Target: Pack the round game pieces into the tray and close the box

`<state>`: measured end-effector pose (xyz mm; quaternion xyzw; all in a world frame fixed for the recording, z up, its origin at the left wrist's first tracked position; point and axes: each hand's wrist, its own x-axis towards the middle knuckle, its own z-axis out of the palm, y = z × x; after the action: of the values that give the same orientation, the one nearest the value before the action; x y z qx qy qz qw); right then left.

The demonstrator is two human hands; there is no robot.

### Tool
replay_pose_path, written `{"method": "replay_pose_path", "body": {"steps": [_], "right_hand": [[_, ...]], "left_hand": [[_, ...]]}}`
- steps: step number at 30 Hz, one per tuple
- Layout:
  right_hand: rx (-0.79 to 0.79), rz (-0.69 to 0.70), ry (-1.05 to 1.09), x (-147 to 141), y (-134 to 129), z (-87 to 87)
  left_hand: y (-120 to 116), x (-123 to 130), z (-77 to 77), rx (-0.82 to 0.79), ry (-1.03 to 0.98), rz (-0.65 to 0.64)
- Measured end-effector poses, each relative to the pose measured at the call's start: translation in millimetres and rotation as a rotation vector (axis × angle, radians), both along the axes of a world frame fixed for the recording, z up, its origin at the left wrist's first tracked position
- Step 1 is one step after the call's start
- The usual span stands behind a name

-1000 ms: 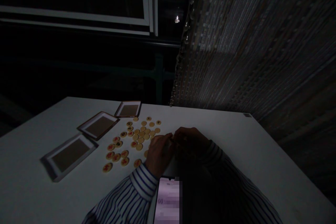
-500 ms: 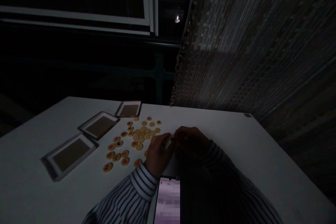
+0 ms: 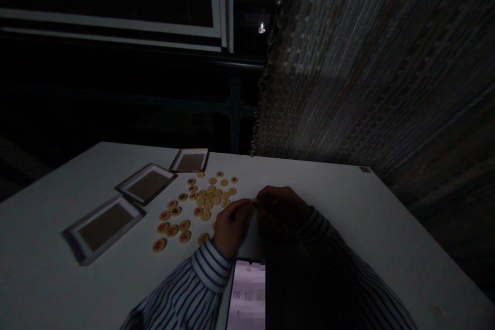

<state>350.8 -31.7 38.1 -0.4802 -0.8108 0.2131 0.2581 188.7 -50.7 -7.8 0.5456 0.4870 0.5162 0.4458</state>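
Observation:
My left hand [image 3: 231, 227] is over the table, its thumb and fingers pinched near a small pale round piece [image 3: 254, 201]. My right hand [image 3: 284, 206] meets it from the right, fingers closed on that piece; deep shadow hides most of this hand. To the left, many round wooden pieces [image 3: 209, 196] lie spread on the white table [image 3: 332, 185], some with red characters [image 3: 172, 231], some with black ones [image 3: 183, 197], others plain on top.
Three shallow trays, near [image 3: 104, 228], middle [image 3: 147, 184] and far [image 3: 190, 160], stand at the left. A lit phone [image 3: 246, 294] lies below my hands. A bead curtain [image 3: 348, 72] hangs beyond the table at the right.
My left thumb and fingers have closed together beside the small piece. My right hand has hardly moved.

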Motion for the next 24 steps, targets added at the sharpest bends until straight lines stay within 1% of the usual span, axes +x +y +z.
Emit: {"method": "replay_pose_path", "body": {"steps": [4,7,10,15,19,24], "right_hand": [[0.040,0.014,0.021,-1.1,-1.1,0.5],[0.034,0.012,0.025,-1.3,-1.2,0.4],[0.038,0.014,0.015,-1.5,0.0,-1.3],[0.008,-0.002,0.056,-2.3,1.2,-5.7],[-0.005,-0.014,0.026,-2.0,-0.3,-4.9],[-0.002,0.020,0.021,-1.4,-1.1,-1.9]], "left_hand": [[1.0,0.4,-1.4,-0.061,-0.096,-0.025],[0.3,1.4,1.8,-0.140,-0.179,-0.041],[-0.9,2.1,5.9,-0.185,-0.218,-0.047],[-1.0,1.0,4.3,-0.187,-0.224,-0.050],[0.4,-0.2,0.4,-0.192,-0.224,-0.048],[0.3,-0.1,4.0,-0.179,-0.234,-0.044]]}}
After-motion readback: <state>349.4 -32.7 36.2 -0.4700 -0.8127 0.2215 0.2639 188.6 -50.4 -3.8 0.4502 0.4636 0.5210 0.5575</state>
